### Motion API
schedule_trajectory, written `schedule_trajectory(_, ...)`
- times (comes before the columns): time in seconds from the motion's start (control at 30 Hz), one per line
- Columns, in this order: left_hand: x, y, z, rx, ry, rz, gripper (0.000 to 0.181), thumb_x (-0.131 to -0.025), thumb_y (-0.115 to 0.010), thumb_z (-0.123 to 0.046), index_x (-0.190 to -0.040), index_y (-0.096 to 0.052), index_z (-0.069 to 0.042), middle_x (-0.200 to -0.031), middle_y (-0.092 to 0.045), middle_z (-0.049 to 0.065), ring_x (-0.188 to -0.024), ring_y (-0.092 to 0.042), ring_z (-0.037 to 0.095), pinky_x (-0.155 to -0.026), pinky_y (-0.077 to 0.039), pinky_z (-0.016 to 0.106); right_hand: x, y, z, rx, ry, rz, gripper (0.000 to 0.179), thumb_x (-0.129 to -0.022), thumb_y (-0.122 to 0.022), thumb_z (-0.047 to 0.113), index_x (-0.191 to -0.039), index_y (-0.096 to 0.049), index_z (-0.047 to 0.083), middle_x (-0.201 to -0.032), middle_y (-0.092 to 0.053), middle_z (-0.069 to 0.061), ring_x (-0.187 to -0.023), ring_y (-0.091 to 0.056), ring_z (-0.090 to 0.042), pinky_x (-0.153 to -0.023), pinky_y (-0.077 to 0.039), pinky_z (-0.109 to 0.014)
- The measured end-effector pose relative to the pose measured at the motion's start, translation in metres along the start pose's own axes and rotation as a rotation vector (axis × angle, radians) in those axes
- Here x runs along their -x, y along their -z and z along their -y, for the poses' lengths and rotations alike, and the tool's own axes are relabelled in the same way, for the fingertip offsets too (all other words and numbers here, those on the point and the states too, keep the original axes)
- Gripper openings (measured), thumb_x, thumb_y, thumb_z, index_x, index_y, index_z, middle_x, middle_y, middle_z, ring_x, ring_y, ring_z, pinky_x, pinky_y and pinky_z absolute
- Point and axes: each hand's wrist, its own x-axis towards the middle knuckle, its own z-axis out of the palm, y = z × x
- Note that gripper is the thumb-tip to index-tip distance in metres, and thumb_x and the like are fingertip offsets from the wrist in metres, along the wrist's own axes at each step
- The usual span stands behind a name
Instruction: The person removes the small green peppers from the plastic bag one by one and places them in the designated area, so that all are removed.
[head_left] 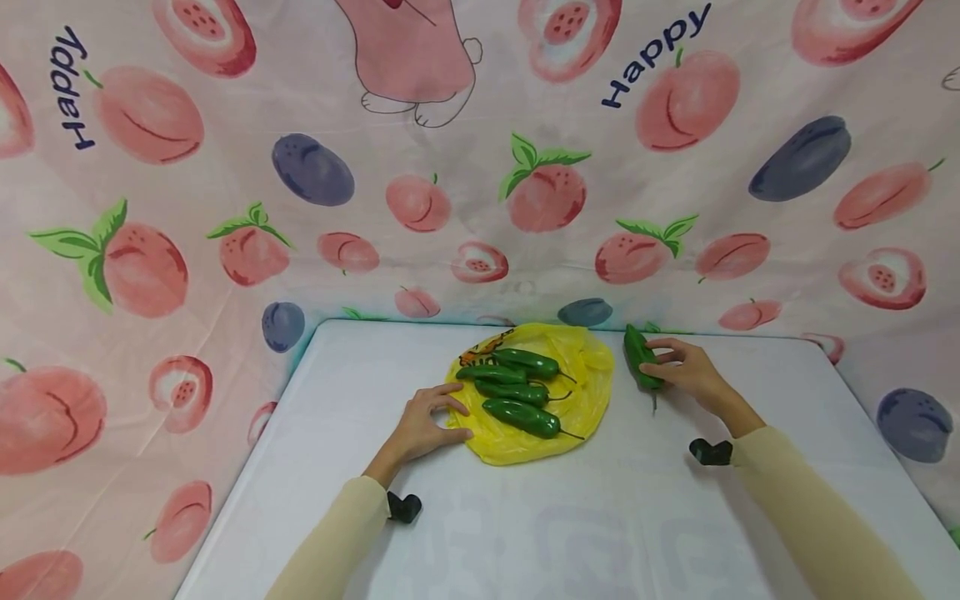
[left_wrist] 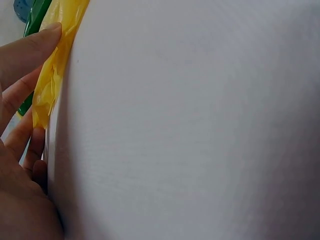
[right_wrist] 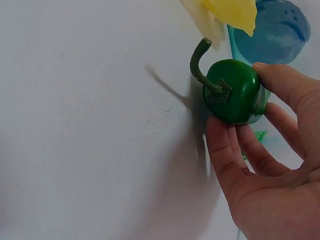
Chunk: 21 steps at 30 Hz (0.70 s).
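My right hand (head_left: pixel 693 373) holds a glossy green chili pepper (head_left: pixel 637 354) at the back right of the table, thumb on one side and fingers on the other. In the right wrist view the pepper (right_wrist: pixel 232 92) shows its blunt end and curved stem. My left hand (head_left: pixel 422 425) rests at the left edge of a crumpled yellow plastic bag (head_left: pixel 588 400), fingers spread and slightly bent. The left wrist view shows the thumb touching the bag (left_wrist: pixel 52 75). Several green chili peppers (head_left: pixel 521 417) lie side by side on the bag, their stems towards the right.
The white table (head_left: pixel 555 533) has its back edge against a pink fruit-print cloth (head_left: pixel 465 158), which also hangs at both sides. Dark printing marks the bag's upper left. A black object (head_left: pixel 711 452) sits at the right cuff and another black object (head_left: pixel 405 507) at the left cuff.
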Motion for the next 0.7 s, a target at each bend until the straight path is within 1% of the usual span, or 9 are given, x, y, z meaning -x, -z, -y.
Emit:
schedule_trajectory(0.3,0.0008,0.0009,-0.0028,-0.001,0.001,-0.001,0.025,-0.079,-0.091,-0.032,-0.101,-0.079,-0.027,-0.151,-0.054,-0.002,-0.141,-0.041,0.032,-0.118,-0.020,0.062,0.0002,-0.0007,-0.0002,0.024,-0.022,0.008,0.067,-0.096,-0.074,0.037,-0.148,-0.048,0.003,-0.138,-0.050,-0.033,-0.114,-0.057,-0.040,-0.083,-0.055,-0.029)
schedule_trajectory(0.47,0.0006,0.0009,-0.0029,-0.004,0.004,-0.003,0.025,-0.079,-0.091,-0.032,-0.100,-0.079,-0.028,-0.151,-0.054,-0.003,-0.141,-0.041,0.032,-0.119,-0.020,0.061,-0.0020,-0.0015,-0.0024,0.027,-0.032,0.011,0.067,-0.096,-0.074,0.036,-0.147,-0.048,0.003,-0.138,-0.051,-0.033,-0.112,-0.058,-0.039,-0.084,-0.056,-0.031)
schedule_trajectory(0.7,0.0013,0.0004,-0.0043,-0.002,0.009,-0.008,0.025,-0.079,-0.091,-0.031,-0.100,-0.079,-0.028,-0.151,-0.054,-0.003,-0.140,-0.041,0.032,-0.118,-0.020,0.061,-0.0015,-0.0024,-0.0001,0.031,-0.048,0.022,0.068,-0.097,-0.073,0.035,-0.150,-0.046,0.004,-0.140,-0.049,-0.033,-0.114,-0.057,-0.039,-0.088,-0.055,-0.033)
